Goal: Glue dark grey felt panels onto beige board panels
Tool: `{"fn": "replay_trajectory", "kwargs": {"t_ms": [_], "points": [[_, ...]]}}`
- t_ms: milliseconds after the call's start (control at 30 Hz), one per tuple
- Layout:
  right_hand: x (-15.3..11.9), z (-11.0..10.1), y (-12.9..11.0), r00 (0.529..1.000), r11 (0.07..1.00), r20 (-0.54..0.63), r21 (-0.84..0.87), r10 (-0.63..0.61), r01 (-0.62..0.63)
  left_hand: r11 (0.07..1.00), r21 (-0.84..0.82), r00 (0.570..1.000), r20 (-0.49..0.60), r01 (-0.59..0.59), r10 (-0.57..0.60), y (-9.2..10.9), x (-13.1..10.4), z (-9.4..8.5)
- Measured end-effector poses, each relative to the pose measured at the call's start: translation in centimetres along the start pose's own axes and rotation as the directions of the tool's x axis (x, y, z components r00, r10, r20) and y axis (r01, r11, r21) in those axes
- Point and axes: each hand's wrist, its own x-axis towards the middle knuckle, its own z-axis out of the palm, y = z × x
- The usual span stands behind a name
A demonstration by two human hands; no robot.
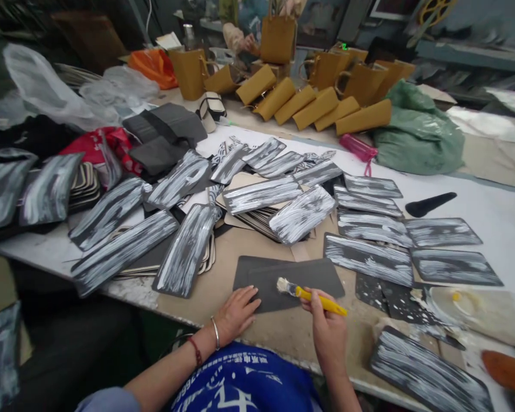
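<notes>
Flat on the bench before me lies a dark grey panel (261, 280) with rounded corners, its face bare of white streaks. My left hand (239, 312) rests on its left front edge with the fingers stretched out. In my right hand (326, 326) is a paintbrush (321, 300) with a yellow handle, gripped between thumb and fingers. Its whitish bristles point left, over the middle of the panel; whether they touch it I cannot tell. Similar panels streaked with white lie around, such as one streaked panel (367, 257) to the right and another streaked panel (186, 249) to the left.
Stacked cream-edged panels (257, 223) lie behind the bare one. Mustard-coloured bags (283, 100) stand and lean at the back, where another person's hand (249, 43) shows. A green plastic bag (416, 134), a pink pouch (357, 147) and a white-smeared tray (476, 306) are on the right.
</notes>
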Motion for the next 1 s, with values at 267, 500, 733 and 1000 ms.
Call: {"fn": "replay_trajectory", "kwargs": {"t_ms": [267, 500, 733, 1000], "points": [[0.0, 7.3, 1.4, 0.985, 0.993, 0.163, 0.097, 0.057, -0.073, 0.985, 0.115, 0.990, -0.030, -0.130, 0.134, -1.1, 0.3, -0.1], [4.5, 2.1, 1.7, 0.982, 0.971, -0.167, -0.234, -0.085, 0.044, 0.976, 0.124, 0.979, -0.068, -0.180, 0.190, -1.9, 0.3, -0.3], [8.7, -3.6, 2.7, 0.909, 0.877, -0.335, -0.477, -0.247, 0.062, 0.941, 0.229, 0.949, -0.138, -0.249, 0.285, -2.2, 0.5, 0.0], [6.0, -8.1, 0.9, 0.884, 0.904, -0.348, -0.396, -0.313, 0.164, 0.807, 0.402, 0.802, -0.236, -0.433, 0.548, -4.3, 0.9, 0.1]]}}
